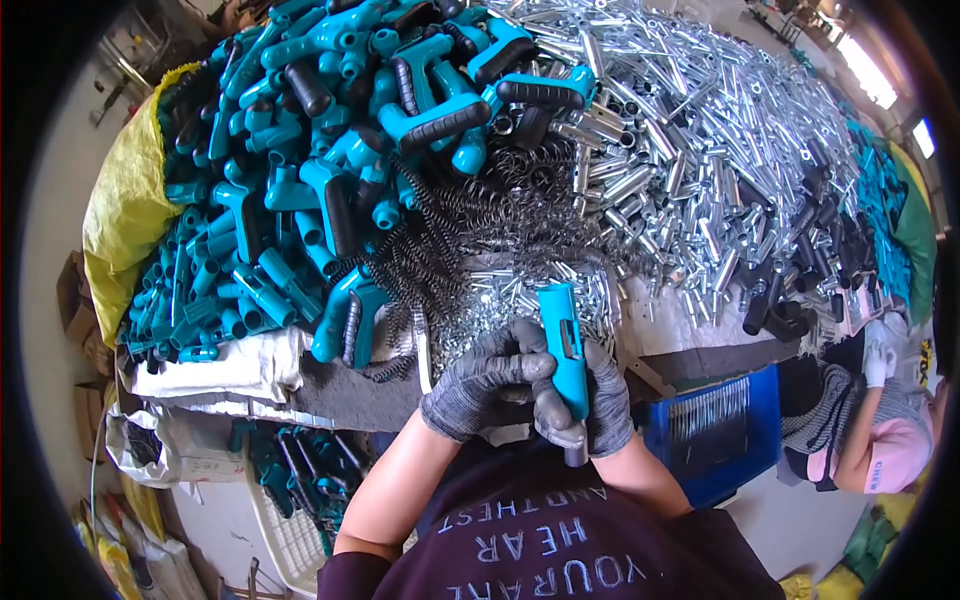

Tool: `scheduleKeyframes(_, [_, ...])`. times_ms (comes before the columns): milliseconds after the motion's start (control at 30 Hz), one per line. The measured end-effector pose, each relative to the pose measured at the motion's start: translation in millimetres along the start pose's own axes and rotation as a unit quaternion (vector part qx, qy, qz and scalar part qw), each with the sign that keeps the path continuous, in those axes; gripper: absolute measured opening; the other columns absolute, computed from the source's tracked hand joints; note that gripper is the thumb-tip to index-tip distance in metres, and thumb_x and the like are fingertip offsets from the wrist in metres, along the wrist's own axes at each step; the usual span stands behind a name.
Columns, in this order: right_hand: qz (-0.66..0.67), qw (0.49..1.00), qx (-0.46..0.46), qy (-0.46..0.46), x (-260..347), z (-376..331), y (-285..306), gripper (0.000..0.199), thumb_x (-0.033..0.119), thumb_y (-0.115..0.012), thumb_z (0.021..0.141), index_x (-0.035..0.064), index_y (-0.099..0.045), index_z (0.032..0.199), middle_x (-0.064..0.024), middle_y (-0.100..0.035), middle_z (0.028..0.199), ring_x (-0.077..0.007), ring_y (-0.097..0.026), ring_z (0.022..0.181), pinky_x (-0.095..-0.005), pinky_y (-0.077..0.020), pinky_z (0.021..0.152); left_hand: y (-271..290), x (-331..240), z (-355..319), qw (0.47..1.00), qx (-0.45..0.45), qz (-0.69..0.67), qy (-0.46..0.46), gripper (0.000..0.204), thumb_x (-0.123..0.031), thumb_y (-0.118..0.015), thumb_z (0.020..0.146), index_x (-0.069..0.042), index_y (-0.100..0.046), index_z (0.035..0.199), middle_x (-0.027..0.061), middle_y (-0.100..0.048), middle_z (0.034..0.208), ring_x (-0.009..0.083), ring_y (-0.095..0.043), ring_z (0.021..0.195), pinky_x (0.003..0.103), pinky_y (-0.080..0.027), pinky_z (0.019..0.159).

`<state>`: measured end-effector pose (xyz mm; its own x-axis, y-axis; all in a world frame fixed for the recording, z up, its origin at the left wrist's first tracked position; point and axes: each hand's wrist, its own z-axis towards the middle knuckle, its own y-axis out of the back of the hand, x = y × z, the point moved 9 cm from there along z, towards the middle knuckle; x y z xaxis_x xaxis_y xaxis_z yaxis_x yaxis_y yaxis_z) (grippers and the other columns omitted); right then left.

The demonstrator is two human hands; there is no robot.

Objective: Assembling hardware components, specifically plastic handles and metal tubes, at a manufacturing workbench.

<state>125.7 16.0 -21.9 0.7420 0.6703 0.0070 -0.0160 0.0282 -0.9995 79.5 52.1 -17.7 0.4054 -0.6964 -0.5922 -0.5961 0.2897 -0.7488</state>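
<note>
Both my hands wear grey work gloves and meet in front of my chest, around a teal plastic tube-shaped housing [562, 312] with a dark slot in its side. My right hand [606, 400] is wrapped round its right side. My left hand [492, 378] is closed against its left side, its fingertips curled in, and whether a small part is also pinched there I cannot tell. A short metal tube end [576, 457] shows below the housing. Just beyond my hands, small metal pins [488, 310] lie in a heap, with a tangle of dark coil springs [440, 235] behind them.
Teal housings with black grips [340, 200] are piled at the left beside a yellow sack [125, 215]. Silver metal tubes [700, 140] are heaped at the right. Below the table edge stand a blue crate [712, 435] and a white basket [285, 535]. A co-worker [885, 430] sits at right.
</note>
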Motion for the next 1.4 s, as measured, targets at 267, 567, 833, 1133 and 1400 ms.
scheduleKeyframes(267, [-0.364,0.806,-0.307,0.351,76,-41,-3,0.054,0.055,-0.054,0.092,0.0047,-0.056,0.114,-0.0101,-0.065,0.083,-0.0158,-0.064,0.069,-0.0296,-0.0537,0.064,-25,3,-5,0.854,-0.085,0.511,-0.044,0.062,-0.059,-0.048,0.097,-0.001,-0.059,0.115,0.019,-0.068,0.093,0.0311,-0.068,0.083,0.039,-0.051,0.075])
scheduleKeyframes(567, [-0.26,0.789,-0.295,0.472,109,-64,-13,0.04,0.042,-0.05,0.1,0.0049,-0.057,0.114,-0.0055,-0.06,0.084,-0.0131,-0.059,0.071,-0.027,-0.0506,0.063,-46,-14,36,0.708,-0.057,0.701,-0.064,0.048,-0.053,-0.051,0.098,-0.007,-0.058,0.112,0.0146,-0.064,0.081,0.0292,-0.065,0.079,0.038,-0.051,0.071])
scheduleKeyframes(833, [-0.251,0.854,-0.289,0.353,88,-59,5,0.045,0.049,-0.056,0.096,0.0079,-0.056,0.116,-0.0068,-0.063,0.084,-0.013,-0.058,0.056,-0.0257,-0.0471,0.046,-54,-201,131,0.294,-0.378,0.836,-0.267,0.032,-0.038,-0.065,0.088,-0.007,-0.068,0.098,0.0171,-0.063,0.112,0.0358,-0.062,0.1,0.047,-0.053,0.085])
scheduleKeyframes(1133, [-0.351,0.834,-0.269,0.331,93,-66,0,0.051,0.046,-0.062,0.094,0.0041,-0.052,0.121,-0.0097,-0.063,0.086,-0.0123,-0.061,0.059,-0.0242,-0.0494,0.048,-41,-207,117,0.627,-0.252,0.658,-0.334,0.036,-0.033,-0.066,0.092,-0.004,-0.06,0.113,0.0139,-0.068,0.106,0.028,-0.066,0.098,0.038,-0.051,0.087])
scheduleKeyframes(1400, [-0.307,0.89,-0.226,0.25,74,-50,4,0.049,0.046,-0.062,0.094,0.0044,-0.054,0.118,-0.0084,-0.065,0.085,-0.0126,-0.062,0.06,-0.0233,-0.0476,0.047,-42,-101,43,0.93,-0.004,0.301,-0.211,0.074,-0.063,-0.049,0.094,-0.002,-0.049,0.135,0.0074,-0.065,0.1,0.0177,-0.065,0.086,0.032,-0.052,0.081])
